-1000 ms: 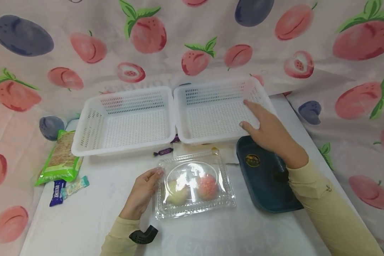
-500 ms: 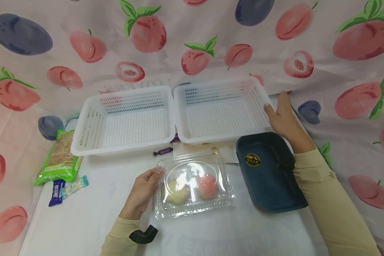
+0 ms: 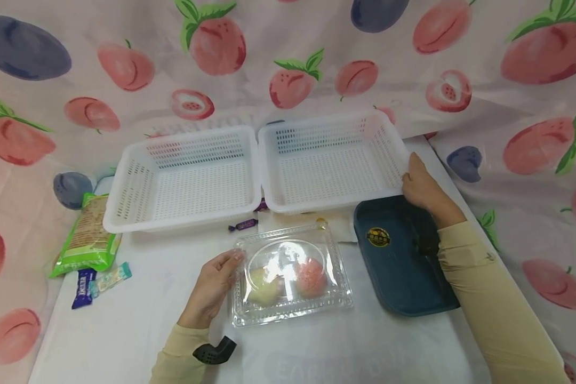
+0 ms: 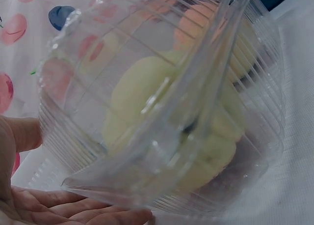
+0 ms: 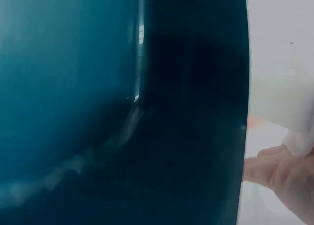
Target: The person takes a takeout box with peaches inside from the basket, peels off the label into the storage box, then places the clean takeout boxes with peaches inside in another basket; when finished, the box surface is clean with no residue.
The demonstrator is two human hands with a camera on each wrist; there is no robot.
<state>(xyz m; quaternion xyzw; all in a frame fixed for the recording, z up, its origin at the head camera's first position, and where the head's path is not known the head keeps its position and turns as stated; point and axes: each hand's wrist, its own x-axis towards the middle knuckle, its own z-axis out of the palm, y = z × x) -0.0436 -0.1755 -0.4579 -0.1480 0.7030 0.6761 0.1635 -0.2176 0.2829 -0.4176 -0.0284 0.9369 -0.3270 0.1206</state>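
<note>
In the head view my left hand (image 3: 213, 290) grips the left edge of a clear plastic clamshell box (image 3: 288, 314). Its lid is down over a pale yellow-green fruit-like piece (image 3: 264, 286) and a pinkish-red one (image 3: 311, 278). The left wrist view has the thumb (image 4: 24, 134) against the box's side and the fingers spread beneath it. At the front right corner of the right white basket (image 3: 333, 204), my right hand (image 3: 424, 192) holds the rim. Part of that hand (image 5: 289, 181) shows beside the white basket wall in the right wrist view.
A dark teal tray (image 3: 408, 288) lies under the right forearm. The left white basket (image 3: 182, 223) adjoins the right one. Wrapped candy (image 3: 244, 224) lies before it. At far left are a green snack bag (image 3: 90, 240), a blue packet (image 3: 84, 288) and a pale packet (image 3: 110, 279).
My right hand has moved from over the right basket's interior to its outer right side, then nearer to its front corner, with fingers now curled in. The left hand and box stay put.
</note>
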